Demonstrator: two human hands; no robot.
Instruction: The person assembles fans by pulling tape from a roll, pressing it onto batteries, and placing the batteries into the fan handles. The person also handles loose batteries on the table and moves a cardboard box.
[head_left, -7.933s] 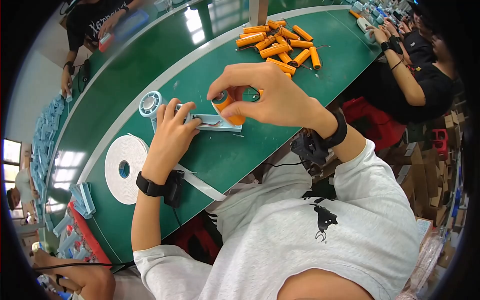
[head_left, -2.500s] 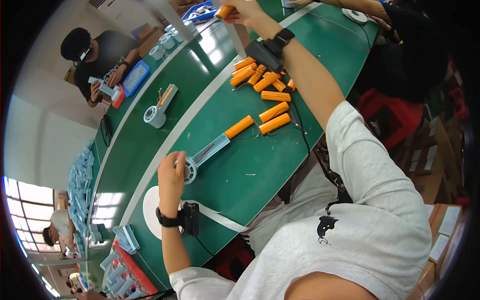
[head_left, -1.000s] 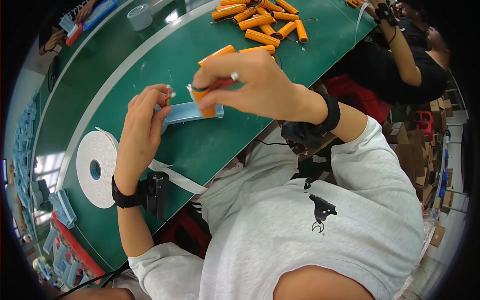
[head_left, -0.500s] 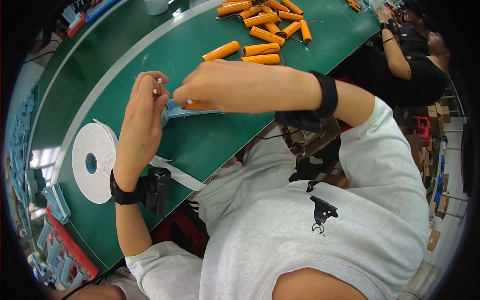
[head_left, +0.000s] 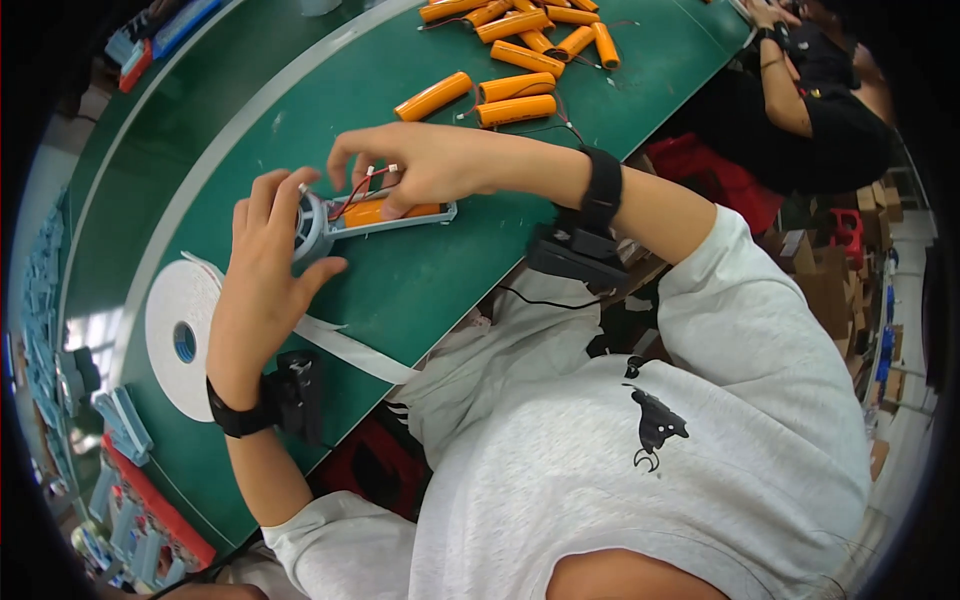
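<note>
A light-blue plastic housing (head_left: 318, 228) with a round, fan-like end and a long open handle lies on the green table. Inside the handle rests an orange cylindrical battery (head_left: 362, 213), its thin red and dark wires rising to small white connectors (head_left: 392, 169). My left hand (head_left: 262, 265) curves around the round end, fingers on the far side and thumb stretched out on the near side. Above the handle, my right hand (head_left: 405, 175) has its fingers apart, with the thumb touching the battery and the index finger reaching toward the round end.
A pile of orange batteries (head_left: 520, 55) with wires lies farther back. Left of my left forearm is a roll of white tape (head_left: 160, 340); a loose white strip (head_left: 360, 355) reaches the table edge. Light-blue parts (head_left: 122, 425) lie at lower left. A co-worker (head_left: 790, 100) sits at far right.
The battery now lies in the handle, more exposed. My right hand has loosened and spread its fingers, and my left hand has moved off the wires, its thumb spreading away from the fingers.
</note>
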